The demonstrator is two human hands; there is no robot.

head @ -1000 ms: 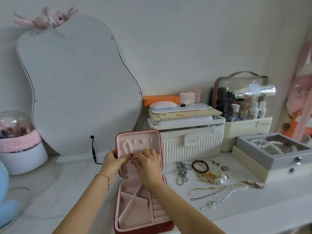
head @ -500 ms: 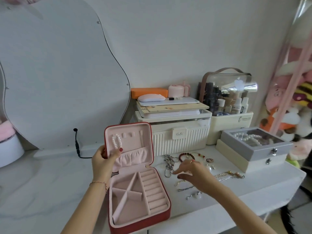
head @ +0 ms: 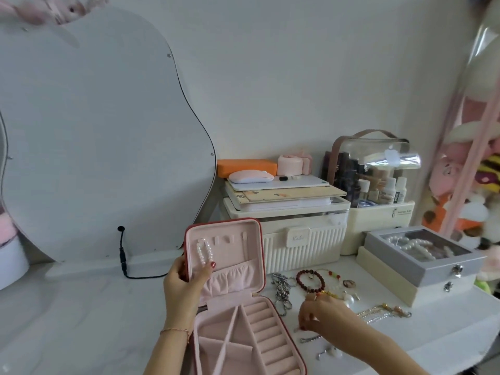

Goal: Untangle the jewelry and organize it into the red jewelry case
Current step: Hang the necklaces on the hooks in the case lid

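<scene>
Both hands as before: left hand (head: 184, 284) holds lid (head: 224, 255), right hand (head: 322, 311) reaches jewelry (head: 311, 280).

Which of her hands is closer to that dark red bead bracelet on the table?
Right. The right hand is just in front of the red bead bracelet, among the loose jewelry; the left hand holds the red jewelry case lid, farther left.

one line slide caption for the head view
Left hand steadies the open red jewelry case, pearl bracelet hung in its lid; right hand reaches into tangled jewelry.

Bright, soft daylight, blurred warped edges
</scene>
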